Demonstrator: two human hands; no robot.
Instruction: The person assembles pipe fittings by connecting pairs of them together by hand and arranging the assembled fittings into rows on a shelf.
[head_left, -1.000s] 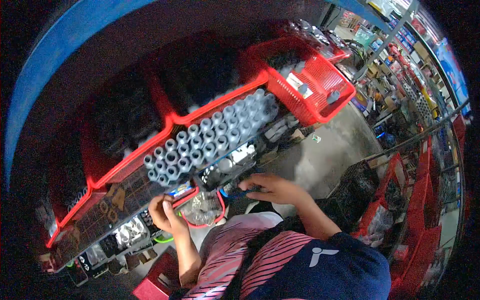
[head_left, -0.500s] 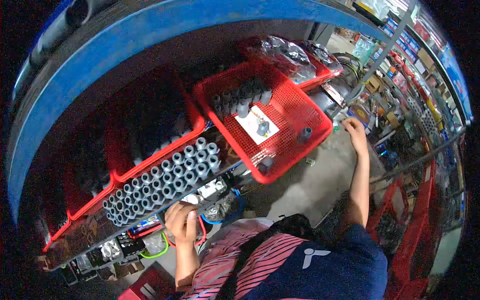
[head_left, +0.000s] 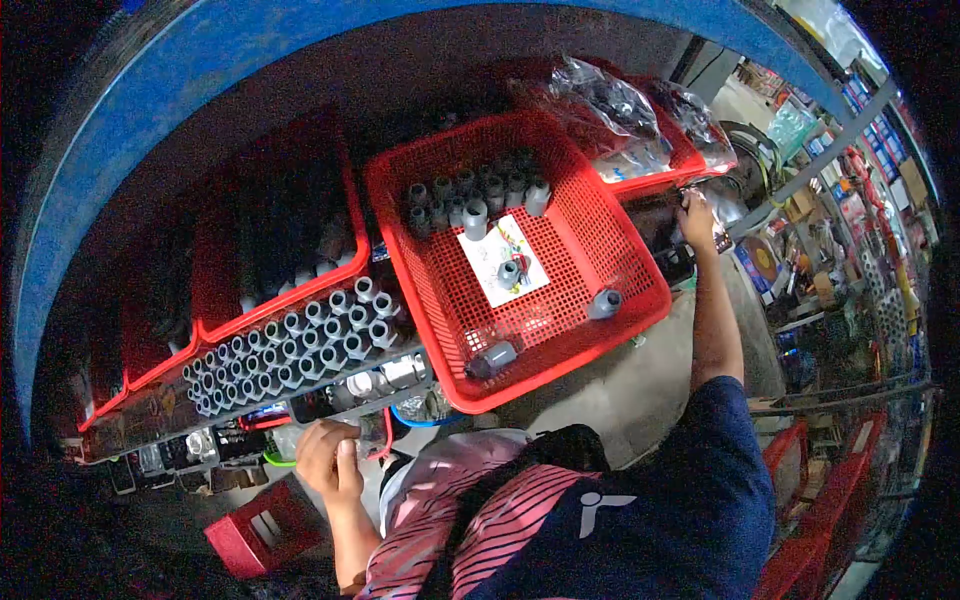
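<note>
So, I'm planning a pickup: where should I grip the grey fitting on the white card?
Probably the outer sides of the grey fitting, from above: it seems to stand open end up on the white card, and the red basket's walls hinder a low sideways approach.

Grey fittings (head_left: 290,352): short, hollow; packed in tight rows, open ends showing, just beside red basket (head_left: 580,260). Red basket: rect., perforated, open-topped; holds more of same, mostly upright at far L, plus a few loose, incl. one on its side nr front wall.
</note>
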